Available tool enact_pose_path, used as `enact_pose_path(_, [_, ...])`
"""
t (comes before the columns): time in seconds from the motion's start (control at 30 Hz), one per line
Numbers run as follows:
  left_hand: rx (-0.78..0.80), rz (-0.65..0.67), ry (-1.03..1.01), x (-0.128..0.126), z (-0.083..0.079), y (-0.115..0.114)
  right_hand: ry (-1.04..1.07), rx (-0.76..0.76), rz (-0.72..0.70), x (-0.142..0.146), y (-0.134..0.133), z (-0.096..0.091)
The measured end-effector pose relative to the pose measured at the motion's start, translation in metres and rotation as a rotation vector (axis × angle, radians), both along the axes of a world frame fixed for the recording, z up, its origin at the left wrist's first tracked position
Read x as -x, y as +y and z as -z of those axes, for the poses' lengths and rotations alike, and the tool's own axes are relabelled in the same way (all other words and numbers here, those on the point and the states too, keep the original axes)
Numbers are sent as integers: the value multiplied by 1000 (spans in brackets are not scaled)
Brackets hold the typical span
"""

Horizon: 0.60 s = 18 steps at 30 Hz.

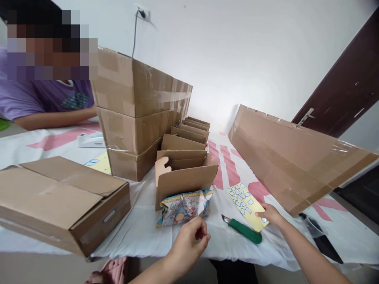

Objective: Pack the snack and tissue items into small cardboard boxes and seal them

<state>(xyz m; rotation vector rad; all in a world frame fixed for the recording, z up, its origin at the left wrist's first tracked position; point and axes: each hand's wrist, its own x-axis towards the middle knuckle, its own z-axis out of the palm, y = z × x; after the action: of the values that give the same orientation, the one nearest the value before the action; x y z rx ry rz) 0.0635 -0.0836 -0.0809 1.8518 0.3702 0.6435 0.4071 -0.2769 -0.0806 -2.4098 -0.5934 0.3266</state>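
White walls [251, 47], pink-striped tablecloth [142, 232] — right hand [271, 215] on sticker sheet [244, 201].

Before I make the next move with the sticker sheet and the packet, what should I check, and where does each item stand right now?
1. Right hand on the yellow sticker sheet: fingers rest on its near corner. Ok.
2. Stickers on the sheet: many show. Ok.
3. Left hand free: curled just in front of the printed packet, not touching it; anything pinched inside? Cannot tell.
4. Green knife lies between the hands, metal tip toward the packet; blade retracted? Cannot tell.
5. Small open box behind the packet: upright, flaps open. Ok.
6. Other person's arm: far from both hands. Ok.
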Motion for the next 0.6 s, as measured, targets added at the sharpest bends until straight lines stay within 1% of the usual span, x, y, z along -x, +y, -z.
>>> enact_pose_path(0.07, [-20,6,0,2,-1,0,2,-83,38,-1,-2,-8])
enact_pose_path(0.13, [-41,18,-4,5,-2,0,22,-207,74,-1,-7,-20])
enact_pose_path(0.23, [-51,19,-12,9,-4,-1,193,-459,64,11,-15,-39])
enact_pose_path(0.27, [-37,17,-9,10,-5,-2,267,-516,47,18,-17,-45])
enact_pose_path(0.3, [-15,20,3,11,-6,-3,333,-543,20,28,-18,-50])
enact_pose_path(0.37, [53,52,52,12,-8,-6,439,-531,-51,53,-18,-58])
enact_pose_path(0.43, [131,139,118,13,-10,-11,526,-518,-136,84,-14,-60])
enact_pose_path(0.5, [211,262,146,13,-9,-19,589,-507,-243,118,-6,-57])
enact_pose_path(0.53, [252,322,130,13,-8,-23,598,-499,-288,134,0,-54])
enact_pose_path(0.57, [292,367,89,12,-6,-28,595,-493,-326,150,6,-50])
enact_pose_path(0.6, [338,384,29,11,-3,-33,586,-490,-357,165,13,-46])
